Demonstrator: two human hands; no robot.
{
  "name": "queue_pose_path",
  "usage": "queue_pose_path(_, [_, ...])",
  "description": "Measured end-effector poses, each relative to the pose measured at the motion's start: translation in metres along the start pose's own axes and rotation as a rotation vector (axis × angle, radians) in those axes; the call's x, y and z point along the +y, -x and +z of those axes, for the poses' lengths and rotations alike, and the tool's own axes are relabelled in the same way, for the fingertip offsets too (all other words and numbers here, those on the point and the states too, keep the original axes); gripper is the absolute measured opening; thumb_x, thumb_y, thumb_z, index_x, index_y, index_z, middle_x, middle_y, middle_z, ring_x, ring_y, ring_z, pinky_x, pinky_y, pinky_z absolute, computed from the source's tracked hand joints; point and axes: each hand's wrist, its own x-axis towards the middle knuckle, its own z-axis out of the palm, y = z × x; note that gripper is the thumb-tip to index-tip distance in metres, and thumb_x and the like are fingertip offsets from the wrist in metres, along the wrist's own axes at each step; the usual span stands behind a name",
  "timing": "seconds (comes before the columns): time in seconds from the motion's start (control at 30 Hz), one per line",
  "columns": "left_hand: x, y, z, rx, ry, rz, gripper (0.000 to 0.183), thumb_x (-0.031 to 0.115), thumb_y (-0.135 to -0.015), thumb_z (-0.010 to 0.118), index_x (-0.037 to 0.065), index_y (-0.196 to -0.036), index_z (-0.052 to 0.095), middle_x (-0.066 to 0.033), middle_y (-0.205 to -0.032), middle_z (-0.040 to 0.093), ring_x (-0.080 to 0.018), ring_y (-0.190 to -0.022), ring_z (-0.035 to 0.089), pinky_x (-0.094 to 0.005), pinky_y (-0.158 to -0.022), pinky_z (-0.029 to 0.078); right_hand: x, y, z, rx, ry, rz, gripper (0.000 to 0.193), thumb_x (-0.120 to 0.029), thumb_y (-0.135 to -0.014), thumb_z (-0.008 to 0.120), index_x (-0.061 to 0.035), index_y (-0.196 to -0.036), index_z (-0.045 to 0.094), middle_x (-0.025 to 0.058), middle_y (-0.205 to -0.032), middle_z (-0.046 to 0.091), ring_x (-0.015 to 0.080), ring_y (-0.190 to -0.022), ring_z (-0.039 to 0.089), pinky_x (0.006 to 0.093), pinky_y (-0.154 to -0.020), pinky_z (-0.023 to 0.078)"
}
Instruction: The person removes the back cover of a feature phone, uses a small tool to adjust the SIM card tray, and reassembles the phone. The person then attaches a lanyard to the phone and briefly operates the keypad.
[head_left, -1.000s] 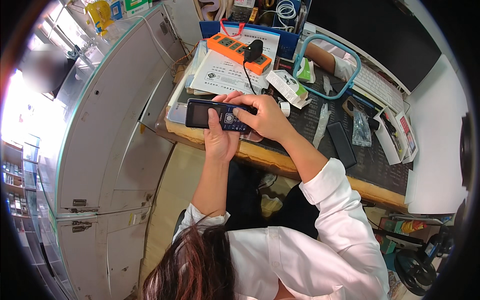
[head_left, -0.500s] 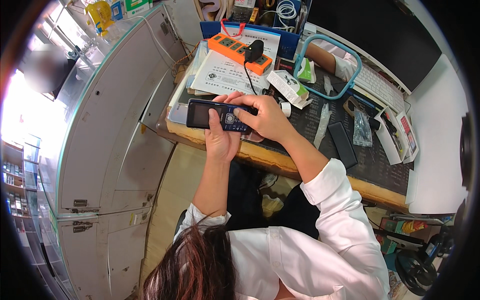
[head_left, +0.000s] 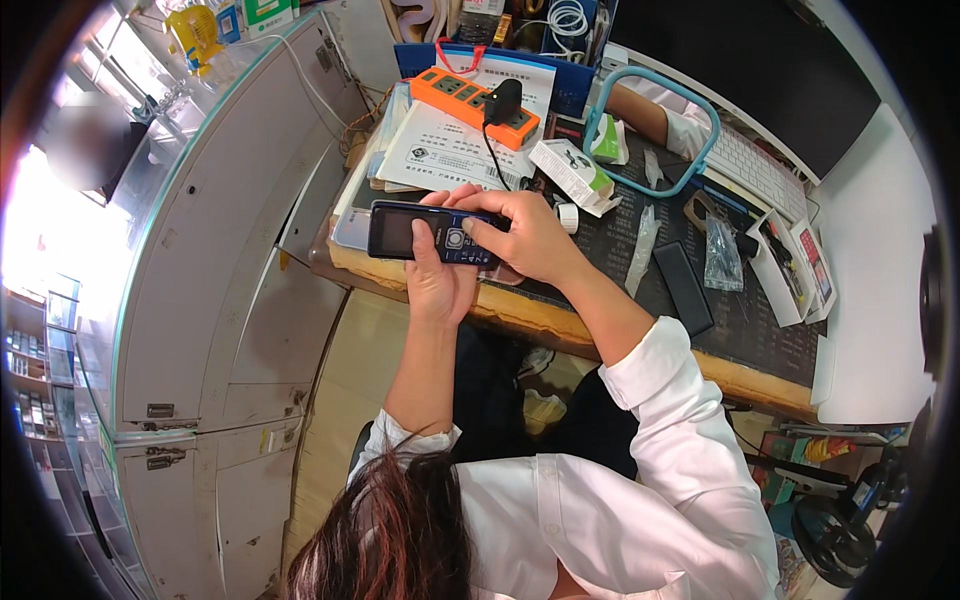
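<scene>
A dark blue keypad phone (head_left: 398, 231) lies sideways over the desk's near edge, its dark screen to the left and its keys to the right. My left hand (head_left: 437, 285) cradles it from below, with the thumb across the front between screen and keys. The fingers of that hand show past the phone's far edge. My right hand (head_left: 525, 235) grips the keypad end, its thumb resting on the buttons by the round central key and covering some of them. Beneath the phone's left end lies a pale flat case or phone (head_left: 352, 226), partly hidden.
Beyond my hands, an orange power strip (head_left: 455, 92) with a black plug (head_left: 503, 100) rests on papers. A white-green box (head_left: 572, 172), a blue-framed mirror (head_left: 714, 125), a black slab (head_left: 683, 288) and a keyboard (head_left: 755, 165) lie rightward. A cabinet (head_left: 240, 210) stands left; another person is beyond.
</scene>
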Motion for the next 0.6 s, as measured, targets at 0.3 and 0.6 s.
queue_pose_path(0.3, [-0.0004, 0.0001, 0.0032, 0.019, 0.012, 0.018, 0.057, 0.05, -0.101, 0.059, 0.007, -0.137, 0.047, -0.0184, -0.14, 0.054, -0.0339, -0.136, 0.047, -0.0517, -0.118, 0.037, -0.001, 0.0009, 0.0004, -0.008, -0.02, 0.037, 0.027, -0.013, -0.087, 0.067, 0.0009, -0.109, 0.074, 0.0127, -0.08, 0.072, 0.0185, -0.061, 0.067, 0.0324, -0.062, 0.054])
queue_pose_path(0.6, [0.0003, -0.0005, 0.0032, 0.017, -0.005, 0.024, 0.059, 0.052, -0.101, 0.058, 0.007, -0.137, 0.046, -0.0187, -0.139, 0.054, -0.0336, -0.136, 0.048, -0.0512, -0.118, 0.037, -0.003, 0.0, -0.0022, -0.062, 0.011, 0.064, 0.028, -0.011, -0.088, 0.068, 0.002, -0.112, 0.072, 0.0133, -0.094, 0.075, 0.0173, -0.085, 0.07, 0.0321, -0.083, 0.055])
